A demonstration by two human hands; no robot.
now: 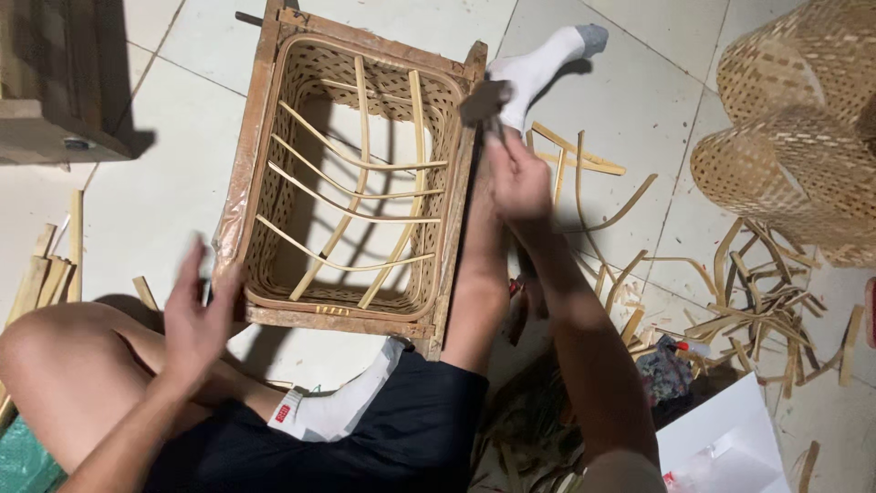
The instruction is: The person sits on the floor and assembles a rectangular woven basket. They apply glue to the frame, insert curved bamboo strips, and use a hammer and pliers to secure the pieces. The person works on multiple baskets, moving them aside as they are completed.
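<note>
Item: square woven bamboo basket in a brown wooden frame mould (pixel 351 173), lying on the pale tiled floor (pixel 173 210) between my knees, mouth up, loose pale bamboo ribs crossing its inside. Its right rail runs away from me, from near my thigh toward my white-socked foot (pixel 538 64).

My right hand (pixel 516 178): closed around the handle of a dark, motion-blurred tool (pixel 484 102), which sits at the far right corner of the frame; I cannot tell what kind of tool it is. This hand is just beside the right rail.

My left hand (pixel 196 315): open, fingers spread, holding nothing, just off the frame's near left corner.

Surroundings: scattered bamboo strip offcuts (pixel 748 301) to my right; finished round woven baskets (pixel 803 128) further right.
</note>
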